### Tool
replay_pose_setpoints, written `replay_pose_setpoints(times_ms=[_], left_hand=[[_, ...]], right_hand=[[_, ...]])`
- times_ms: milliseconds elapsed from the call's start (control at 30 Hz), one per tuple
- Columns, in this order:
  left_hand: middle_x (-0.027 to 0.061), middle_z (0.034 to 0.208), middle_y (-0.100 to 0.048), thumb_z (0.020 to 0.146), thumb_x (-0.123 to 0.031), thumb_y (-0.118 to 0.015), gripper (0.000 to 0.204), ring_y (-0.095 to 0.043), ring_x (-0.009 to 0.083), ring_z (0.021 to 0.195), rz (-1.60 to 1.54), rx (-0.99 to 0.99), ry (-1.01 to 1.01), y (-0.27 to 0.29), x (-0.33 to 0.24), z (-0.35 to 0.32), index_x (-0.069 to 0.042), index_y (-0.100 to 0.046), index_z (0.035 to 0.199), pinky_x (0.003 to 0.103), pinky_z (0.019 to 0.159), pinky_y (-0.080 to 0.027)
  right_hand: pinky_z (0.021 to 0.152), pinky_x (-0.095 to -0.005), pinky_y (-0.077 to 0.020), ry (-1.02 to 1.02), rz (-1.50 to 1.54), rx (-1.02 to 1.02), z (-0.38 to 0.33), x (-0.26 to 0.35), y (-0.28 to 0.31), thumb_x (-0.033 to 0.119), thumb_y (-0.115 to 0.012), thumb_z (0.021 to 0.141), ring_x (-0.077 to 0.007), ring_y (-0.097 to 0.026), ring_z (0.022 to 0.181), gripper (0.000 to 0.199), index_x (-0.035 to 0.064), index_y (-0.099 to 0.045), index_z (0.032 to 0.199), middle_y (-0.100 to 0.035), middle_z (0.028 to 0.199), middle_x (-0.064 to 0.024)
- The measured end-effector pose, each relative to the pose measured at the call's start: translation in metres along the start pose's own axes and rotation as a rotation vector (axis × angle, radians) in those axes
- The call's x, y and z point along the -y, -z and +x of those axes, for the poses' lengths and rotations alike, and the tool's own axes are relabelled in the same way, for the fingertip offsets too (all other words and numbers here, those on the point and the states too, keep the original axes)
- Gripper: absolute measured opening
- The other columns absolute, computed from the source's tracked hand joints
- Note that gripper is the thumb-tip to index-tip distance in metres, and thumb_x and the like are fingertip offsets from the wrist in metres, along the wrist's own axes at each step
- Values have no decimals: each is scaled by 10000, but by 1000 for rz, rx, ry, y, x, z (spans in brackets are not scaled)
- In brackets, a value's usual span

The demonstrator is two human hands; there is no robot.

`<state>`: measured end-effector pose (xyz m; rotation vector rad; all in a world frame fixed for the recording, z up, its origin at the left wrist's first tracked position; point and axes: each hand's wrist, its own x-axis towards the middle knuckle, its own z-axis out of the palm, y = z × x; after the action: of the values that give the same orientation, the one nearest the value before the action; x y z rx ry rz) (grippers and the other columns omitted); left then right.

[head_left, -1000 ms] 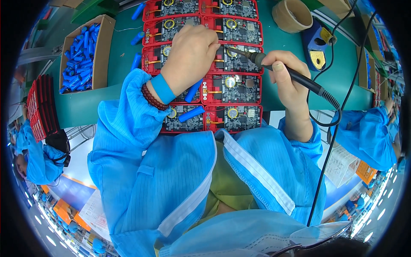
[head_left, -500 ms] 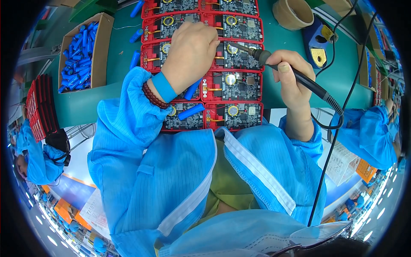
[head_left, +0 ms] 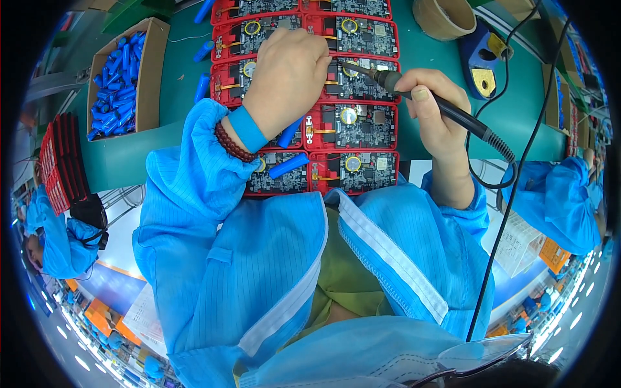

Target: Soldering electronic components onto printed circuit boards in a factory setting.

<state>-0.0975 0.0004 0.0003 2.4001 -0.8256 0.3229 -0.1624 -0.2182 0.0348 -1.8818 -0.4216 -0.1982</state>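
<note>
My right hand (head_left: pixel 435 110) grips a black soldering iron (head_left: pixel 446 108) like a pen, its tip resting on a circuit board in a red tray (head_left: pixel 352 68). My left hand (head_left: pixel 284 77) lies knuckles up on the boards just left of that tip, fingers curled; whether it pinches anything is hidden. Red trays with dark circuit boards (head_left: pixel 349 123) run in two columns on the green bench. Blue cylindrical cells (head_left: pixel 288 165) lie across some of the nearer boards.
A cardboard box of blue cells (head_left: pixel 119 81) stands at the left, with red trays (head_left: pixel 58 161) stacked on edge beside it. A tape roll (head_left: pixel 446 16) and a blue soldering-iron stand (head_left: pixel 482 58) sit at the back right. The iron's black cord (head_left: pixel 511 194) hangs down. Other people's blue sleeves (head_left: pixel 556 194) show at both sides.
My right hand has moved the iron's tip to the left, onto the board next to my left hand. My left hand has barely shifted.
</note>
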Motion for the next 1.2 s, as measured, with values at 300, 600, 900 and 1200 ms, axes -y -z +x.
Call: replay_pose_setpoints(times_ms=[300, 600, 900, 1200], left_hand=[[121, 774, -577, 773, -96, -587, 61, -523, 325, 793, 3, -11, -2, -1, 0, -1, -40, -600, 754, 446, 693, -422], [119, 764, -578, 778, -87, -582, 56, -525, 319, 786, 0, 12, -41, 4, -1, 1, -40, -611, 768, 445, 693, -428], [131, 780, -574, 797, -77, -572, 66, -523, 324, 793, 42, 119, -54, 10, -2, 5, -32, -617, 815, 433, 709, -436], [146, 759, -600, 788, -109, -577, 101, -551, 337, 773, 59, 117, -80, 8, 0, 8, -38, -649, 791, 453, 698, -452]], right_hand=[[631, -285, -464, 66, -40, -23, -5, 6, 2, 162, -582, 861, -193, -605, 706, 165, 8, -641, 860, -642, 792, -90], [629, -267, -453, 33, 9, -63, -5, 3, 5, 170, -580, 872, -166, -589, 702, 181, 0, -642, 874, -640, 802, -89], [594, -239, -424, 24, 28, -35, -1, 1, 2, 161, -568, 892, -122, -545, 670, 181, -6, -636, 888, -618, 786, -68], [597, -234, -424, 1, 31, -6, 1, 0, 1, 152, -561, 901, -115, -538, 672, 173, -7, -630, 907, -614, 790, -68]])
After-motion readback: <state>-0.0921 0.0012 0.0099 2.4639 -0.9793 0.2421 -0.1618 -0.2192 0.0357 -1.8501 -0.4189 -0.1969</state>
